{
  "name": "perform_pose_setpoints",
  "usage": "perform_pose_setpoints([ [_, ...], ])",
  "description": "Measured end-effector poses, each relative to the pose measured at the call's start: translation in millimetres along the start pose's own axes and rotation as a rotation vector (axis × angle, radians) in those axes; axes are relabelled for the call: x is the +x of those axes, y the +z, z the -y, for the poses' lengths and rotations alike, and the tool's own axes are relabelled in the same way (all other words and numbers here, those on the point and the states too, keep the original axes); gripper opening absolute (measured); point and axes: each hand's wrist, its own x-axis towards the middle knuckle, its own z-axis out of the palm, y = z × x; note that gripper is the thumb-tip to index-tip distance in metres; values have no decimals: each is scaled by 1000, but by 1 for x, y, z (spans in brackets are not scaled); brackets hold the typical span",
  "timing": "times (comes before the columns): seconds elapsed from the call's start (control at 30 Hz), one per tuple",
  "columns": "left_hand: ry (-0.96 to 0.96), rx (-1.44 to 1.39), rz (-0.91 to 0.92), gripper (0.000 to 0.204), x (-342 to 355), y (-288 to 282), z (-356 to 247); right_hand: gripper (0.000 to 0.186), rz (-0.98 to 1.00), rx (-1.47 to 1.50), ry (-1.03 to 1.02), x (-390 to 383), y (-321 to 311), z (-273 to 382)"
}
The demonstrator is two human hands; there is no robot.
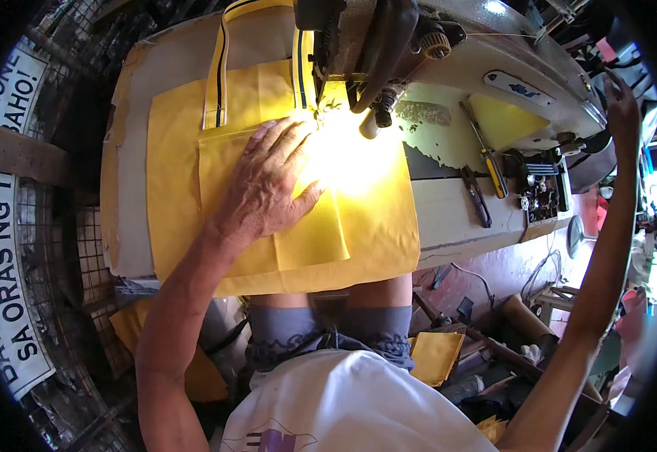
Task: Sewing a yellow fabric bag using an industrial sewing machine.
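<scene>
The left grip (pixel 266 177), unclenched, lies flat on yellow fabric (pixel 306 235) at the left of the surface (pixel 449 212) (partly whitened by glare). The right grip (pixel 620 96), whose closure cannot be determined, is beside the sewing machine's right end (pixel 588 113). A screwdriver (pixel 495 175) lies between them.

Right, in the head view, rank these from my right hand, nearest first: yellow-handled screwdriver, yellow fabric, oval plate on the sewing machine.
1. Oval plate: on the sewing machine, just left of the right hand.
2. Yellow-handled screwdriver: on the table, farther left.
3. Yellow fabric: farthest left, under the left hand.
</scene>
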Motion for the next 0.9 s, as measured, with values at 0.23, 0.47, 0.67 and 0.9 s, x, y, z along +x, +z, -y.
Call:
perform_pose_setpoints([
  [0.23, -35, 15, 24, 58, 2, 2, 2, 55, 525, 673, 175, 40, 61, -90],
  [0.47, -64, -14, 49, 58, 1, 0, 0, 40, -333, 593, 506, -104, 111, -63],
  [0.67, -2, 37, 8, 55, 2, 0, 2, 38, -290, -1, 229, -155, 96, -29],
  [0.9, -13, -35, 11, 55, 0, 3, 4, 50, 15, 206, 202, -274, 85, 135],
])
